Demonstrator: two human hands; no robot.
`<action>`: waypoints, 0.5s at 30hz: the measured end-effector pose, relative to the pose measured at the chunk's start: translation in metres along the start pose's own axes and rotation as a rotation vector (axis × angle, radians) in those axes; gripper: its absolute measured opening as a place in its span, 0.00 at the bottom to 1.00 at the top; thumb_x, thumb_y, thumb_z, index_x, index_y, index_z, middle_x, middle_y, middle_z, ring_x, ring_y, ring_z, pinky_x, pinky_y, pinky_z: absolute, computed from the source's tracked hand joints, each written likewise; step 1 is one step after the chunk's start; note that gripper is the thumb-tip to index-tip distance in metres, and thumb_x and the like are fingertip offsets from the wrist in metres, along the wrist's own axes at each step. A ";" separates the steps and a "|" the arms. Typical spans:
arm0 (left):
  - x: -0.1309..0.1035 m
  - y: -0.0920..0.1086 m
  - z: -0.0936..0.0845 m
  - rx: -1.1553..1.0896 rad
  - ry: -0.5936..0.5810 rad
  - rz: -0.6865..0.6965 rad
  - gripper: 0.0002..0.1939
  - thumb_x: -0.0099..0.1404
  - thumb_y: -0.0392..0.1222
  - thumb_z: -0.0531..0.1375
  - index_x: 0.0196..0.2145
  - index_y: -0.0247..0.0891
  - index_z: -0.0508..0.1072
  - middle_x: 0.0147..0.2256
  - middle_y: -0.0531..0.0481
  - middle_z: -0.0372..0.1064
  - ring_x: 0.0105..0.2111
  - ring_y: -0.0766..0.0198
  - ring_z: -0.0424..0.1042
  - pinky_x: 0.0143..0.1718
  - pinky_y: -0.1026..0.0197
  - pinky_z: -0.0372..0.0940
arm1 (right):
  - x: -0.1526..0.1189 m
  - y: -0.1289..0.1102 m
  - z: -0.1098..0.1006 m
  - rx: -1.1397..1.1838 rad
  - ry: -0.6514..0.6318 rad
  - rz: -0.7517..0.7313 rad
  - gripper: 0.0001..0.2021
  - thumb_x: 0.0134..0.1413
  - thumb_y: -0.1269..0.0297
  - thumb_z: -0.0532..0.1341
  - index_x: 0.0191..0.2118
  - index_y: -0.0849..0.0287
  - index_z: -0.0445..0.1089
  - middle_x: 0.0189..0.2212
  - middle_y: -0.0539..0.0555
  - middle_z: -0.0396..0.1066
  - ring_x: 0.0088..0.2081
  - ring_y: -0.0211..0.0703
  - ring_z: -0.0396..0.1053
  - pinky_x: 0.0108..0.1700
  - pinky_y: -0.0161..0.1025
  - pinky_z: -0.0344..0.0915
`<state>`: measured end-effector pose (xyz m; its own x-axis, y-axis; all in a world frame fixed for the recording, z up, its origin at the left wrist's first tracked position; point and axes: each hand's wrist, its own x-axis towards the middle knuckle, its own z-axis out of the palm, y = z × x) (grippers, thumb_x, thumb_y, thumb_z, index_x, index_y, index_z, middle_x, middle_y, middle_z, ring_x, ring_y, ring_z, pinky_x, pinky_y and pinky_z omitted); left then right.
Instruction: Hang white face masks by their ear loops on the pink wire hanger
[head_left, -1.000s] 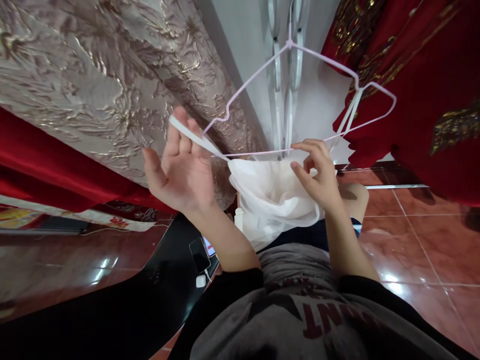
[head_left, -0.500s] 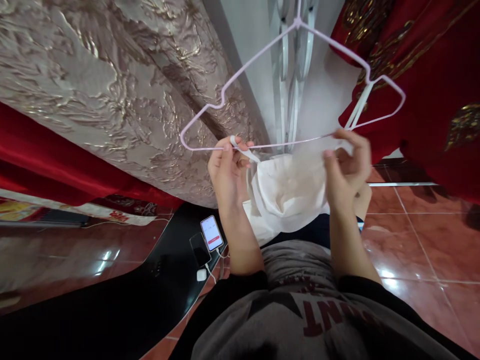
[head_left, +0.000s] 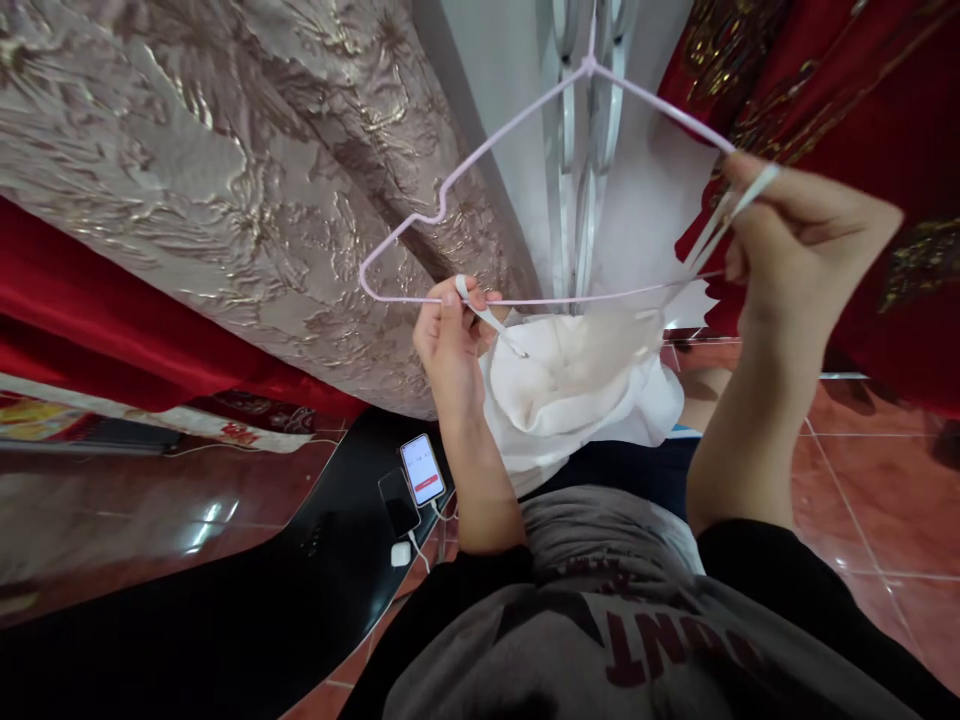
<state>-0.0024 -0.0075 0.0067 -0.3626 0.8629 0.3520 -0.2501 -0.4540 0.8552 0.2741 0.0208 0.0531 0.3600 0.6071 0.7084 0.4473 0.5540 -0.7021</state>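
Note:
A pale pink clothes hanger [head_left: 517,118] hangs in front of me, its hook running out of view at the top. Below its bottom bar droops a white garment [head_left: 585,375] with thin straps. My left hand [head_left: 454,325] is closed around the left end of the bar, and a white strap [head_left: 484,312] loops over its fingers. My right hand [head_left: 780,215] pinches the other strap [head_left: 709,235] at the hanger's right shoulder, covering the notch there. That strap is stretched taut up from the garment.
Embossed beige fabric [head_left: 247,180] fills the left, with red cloth [head_left: 112,310] below it. Red gold-trimmed fabric [head_left: 840,90] hangs at the right. Two phones, one a lit phone [head_left: 424,470], and a small white case [head_left: 401,553] lie on a black surface [head_left: 225,600].
My right hand has moved up and right from the bar to the hanger's right shoulder, now gripping the strap there. The garment has shifted slightly; my left hand stays put.

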 end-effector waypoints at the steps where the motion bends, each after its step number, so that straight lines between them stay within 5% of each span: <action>1: 0.000 0.000 -0.001 -0.003 -0.006 -0.006 0.18 0.74 0.61 0.69 0.43 0.43 0.79 0.33 0.49 0.73 0.42 0.57 0.83 0.24 0.65 0.65 | 0.005 0.013 -0.004 -0.033 0.067 -0.012 0.14 0.66 0.68 0.67 0.53 0.55 0.85 0.30 0.51 0.76 0.25 0.36 0.67 0.27 0.40 0.65; 3: 0.000 0.000 -0.002 0.003 -0.014 -0.026 0.18 0.74 0.61 0.69 0.43 0.43 0.79 0.32 0.48 0.73 0.43 0.57 0.83 0.23 0.65 0.64 | 0.011 0.039 -0.015 -0.059 0.112 0.013 0.18 0.70 0.60 0.66 0.62 0.52 0.81 0.34 0.54 0.78 0.31 0.43 0.76 0.31 0.44 0.72; 6: 0.001 0.001 -0.003 -0.011 -0.031 -0.043 0.17 0.75 0.60 0.69 0.42 0.43 0.80 0.32 0.48 0.74 0.43 0.57 0.84 0.22 0.66 0.65 | 0.003 0.061 -0.030 0.028 0.200 0.005 0.20 0.64 0.57 0.72 0.60 0.53 0.82 0.37 0.56 0.80 0.36 0.50 0.81 0.32 0.47 0.74; 11: 0.001 0.001 -0.002 -0.034 0.008 -0.067 0.17 0.75 0.59 0.69 0.43 0.43 0.81 0.33 0.48 0.74 0.42 0.59 0.84 0.22 0.68 0.64 | -0.032 0.047 -0.031 0.091 0.078 -0.083 0.32 0.54 0.55 0.79 0.65 0.49 0.79 0.63 0.63 0.78 0.65 0.69 0.77 0.39 0.47 0.76; 15: 0.001 -0.003 -0.003 -0.021 0.009 -0.074 0.19 0.74 0.61 0.69 0.45 0.42 0.82 0.34 0.47 0.75 0.44 0.57 0.84 0.22 0.68 0.63 | -0.046 0.048 -0.021 0.074 0.174 -0.096 0.36 0.57 0.47 0.75 0.69 0.46 0.75 0.67 0.64 0.75 0.65 0.68 0.77 0.38 0.49 0.75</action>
<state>-0.0045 -0.0057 0.0030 -0.3507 0.8922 0.2845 -0.2952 -0.3937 0.8706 0.2959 0.0071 -0.0116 0.4572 0.4454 0.7698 0.4277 0.6488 -0.6294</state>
